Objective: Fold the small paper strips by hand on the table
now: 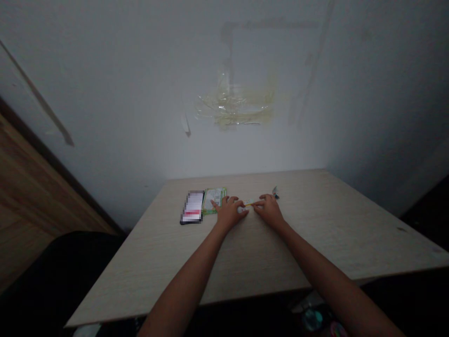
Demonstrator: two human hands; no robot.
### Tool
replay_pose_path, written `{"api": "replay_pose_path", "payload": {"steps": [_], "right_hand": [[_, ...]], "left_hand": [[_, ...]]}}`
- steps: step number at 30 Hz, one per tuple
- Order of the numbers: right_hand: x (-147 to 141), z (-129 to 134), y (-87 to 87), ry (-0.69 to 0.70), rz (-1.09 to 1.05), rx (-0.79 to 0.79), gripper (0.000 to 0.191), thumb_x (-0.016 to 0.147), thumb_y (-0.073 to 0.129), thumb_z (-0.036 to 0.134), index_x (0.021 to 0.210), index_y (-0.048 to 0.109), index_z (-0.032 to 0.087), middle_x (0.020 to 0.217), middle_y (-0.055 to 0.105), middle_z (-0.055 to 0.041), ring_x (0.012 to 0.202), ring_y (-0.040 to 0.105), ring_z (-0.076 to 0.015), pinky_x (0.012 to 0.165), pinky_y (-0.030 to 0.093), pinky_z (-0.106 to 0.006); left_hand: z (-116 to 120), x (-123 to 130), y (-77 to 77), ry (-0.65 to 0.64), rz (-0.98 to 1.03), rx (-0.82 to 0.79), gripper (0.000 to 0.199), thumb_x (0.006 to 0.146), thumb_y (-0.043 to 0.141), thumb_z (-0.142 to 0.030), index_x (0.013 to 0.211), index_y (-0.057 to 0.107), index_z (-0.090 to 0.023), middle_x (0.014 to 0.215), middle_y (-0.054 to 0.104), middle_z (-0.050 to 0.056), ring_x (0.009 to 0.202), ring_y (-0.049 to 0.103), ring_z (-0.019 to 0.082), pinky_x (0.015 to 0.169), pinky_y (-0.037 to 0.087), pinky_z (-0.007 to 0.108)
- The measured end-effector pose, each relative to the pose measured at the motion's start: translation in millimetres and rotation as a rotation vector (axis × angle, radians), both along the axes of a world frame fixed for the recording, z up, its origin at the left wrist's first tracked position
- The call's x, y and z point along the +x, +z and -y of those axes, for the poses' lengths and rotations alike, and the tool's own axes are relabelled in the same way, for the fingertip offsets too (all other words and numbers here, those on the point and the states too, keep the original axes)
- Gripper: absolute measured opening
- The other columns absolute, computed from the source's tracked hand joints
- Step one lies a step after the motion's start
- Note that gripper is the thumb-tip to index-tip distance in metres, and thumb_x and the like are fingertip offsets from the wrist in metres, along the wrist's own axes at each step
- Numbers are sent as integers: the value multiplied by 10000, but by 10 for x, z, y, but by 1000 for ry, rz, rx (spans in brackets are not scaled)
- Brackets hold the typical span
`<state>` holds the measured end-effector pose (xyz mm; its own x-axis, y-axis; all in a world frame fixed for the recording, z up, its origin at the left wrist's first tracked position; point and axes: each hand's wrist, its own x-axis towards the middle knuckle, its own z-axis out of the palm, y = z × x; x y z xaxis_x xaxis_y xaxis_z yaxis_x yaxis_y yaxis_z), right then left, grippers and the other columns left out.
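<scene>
Near the back of the table, a small white and yellow piece (247, 203) lies between my two hands; it is too small to name. My left hand (229, 211) curves its thumb and fingers round the left end of the piece, pinching it. The other fingers spread over the edge of a green and white printed booklet or packet (214, 196). From the other side, the fingertips of my right hand (269, 208) press together at the yellow part. Just behind my right hand sits a small crumpled shiny scrap (275, 191).
A phone (192, 207) with a blurred screen lies left of the booklet. The pale wooden table (157, 262) meets a wall (140, 93) with peeling clear tape (238, 110). A dark shape stands at the lower left, with items below the front edge.
</scene>
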<state>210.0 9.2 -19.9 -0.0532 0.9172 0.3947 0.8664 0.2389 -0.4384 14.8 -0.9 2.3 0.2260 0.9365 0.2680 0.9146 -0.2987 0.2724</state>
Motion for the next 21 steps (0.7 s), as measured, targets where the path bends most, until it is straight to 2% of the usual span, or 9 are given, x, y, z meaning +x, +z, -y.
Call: {"api": "replay_pose_path", "payload": {"steps": [9,17,21], "right_hand": [[15,-56,-30,-36,9,-1,272,936,561,324,1088,774,248,1147,601,-120,1134,526,-240,1012,398,-357],[9,-34,-25,-42,-13,-2,273,925,570,326,1081,776,239,1155,603,-118,1147,523,-243,1024,392,-357],[8,-11,6,-59,-25,18,254,896,602,328,1035,789,227,1142,611,-117,1147,520,-245,1037,388,-370]], "left_hand": [[7,-3,-19,-4,12,21,268,836,639,-569,1028,721,-400,1375,596,-15,1357,383,351,1073,5,822],[21,-16,-45,-26,3,51,252,862,617,-562,1025,717,-398,1356,615,-23,1364,385,341,1050,-16,846],[11,-43,-48,-70,5,14,246,890,583,-550,1074,705,-441,1376,614,-47,1389,368,345,1035,-11,858]]}}
